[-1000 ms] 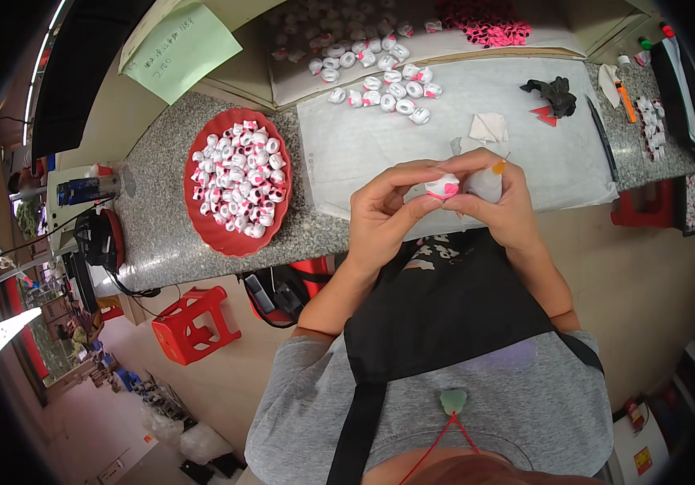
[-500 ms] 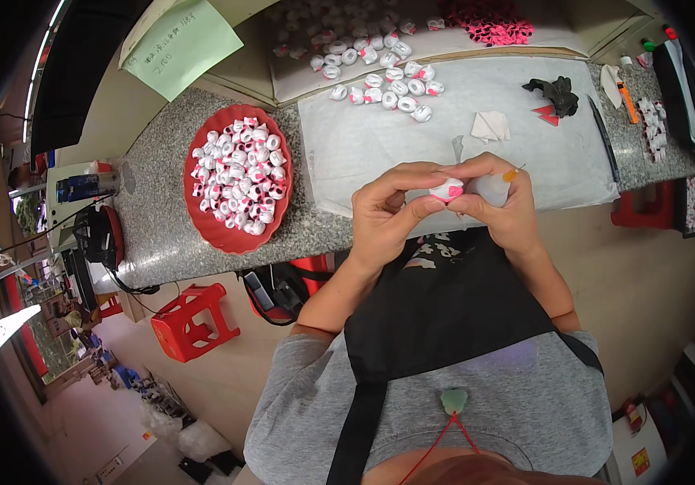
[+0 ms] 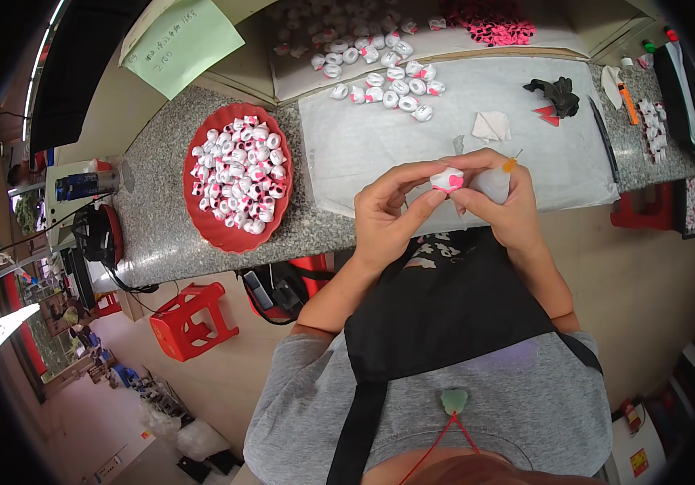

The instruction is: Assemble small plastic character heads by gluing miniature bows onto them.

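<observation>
Head-worn fisheye view, directed steeply down over the wearer's grey fabric shirt (image 3: 299,428) (lower centre) and outward across the speckled grey stone desk (image 3: 157,198) (upper half). Bare left hand (image 3: 386,217) and bare right hand (image 3: 513,217), right of centre, at close range; straight edges bow rimward.
</observation>
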A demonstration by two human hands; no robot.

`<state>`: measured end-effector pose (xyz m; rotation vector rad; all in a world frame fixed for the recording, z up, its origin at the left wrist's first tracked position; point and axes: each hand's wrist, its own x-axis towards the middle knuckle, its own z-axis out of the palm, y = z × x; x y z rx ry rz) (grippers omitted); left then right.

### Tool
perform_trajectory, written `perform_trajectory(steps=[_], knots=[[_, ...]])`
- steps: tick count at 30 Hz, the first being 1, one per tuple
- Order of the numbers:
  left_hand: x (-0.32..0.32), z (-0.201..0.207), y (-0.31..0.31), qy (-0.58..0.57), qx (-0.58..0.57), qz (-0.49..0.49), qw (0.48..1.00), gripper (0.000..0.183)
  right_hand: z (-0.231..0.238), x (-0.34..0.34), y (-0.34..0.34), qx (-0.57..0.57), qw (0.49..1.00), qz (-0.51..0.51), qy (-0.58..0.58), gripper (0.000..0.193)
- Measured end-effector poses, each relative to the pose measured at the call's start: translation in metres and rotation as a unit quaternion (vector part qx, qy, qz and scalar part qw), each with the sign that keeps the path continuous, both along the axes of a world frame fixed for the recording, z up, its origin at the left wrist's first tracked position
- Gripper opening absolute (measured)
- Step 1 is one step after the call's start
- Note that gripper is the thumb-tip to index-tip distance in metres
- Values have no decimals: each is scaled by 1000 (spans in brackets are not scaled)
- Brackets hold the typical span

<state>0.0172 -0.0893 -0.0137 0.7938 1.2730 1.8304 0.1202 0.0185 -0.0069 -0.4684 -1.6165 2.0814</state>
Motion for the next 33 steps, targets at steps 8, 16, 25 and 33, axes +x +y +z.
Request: perform_trajectory(steps=[8, 16, 25, 33], knots=[[-1, -2, -2, -35, 15, 9, 999, 29, -1, -6, -1, -53, 998, 20, 5, 25], [-1, -9, -2, 1, 104, -42, 994, 24, -2, 4, -7, -90, 995, 14, 30, 21], [-16, -18, -20, -76, 31, 46, 996, 20, -23, -32, -24, -97, 994, 26, -46, 26], [-96, -20, -60, 462, -183, 399, 771, 35, -29, -18, 4, -25, 998, 1, -50, 50]])
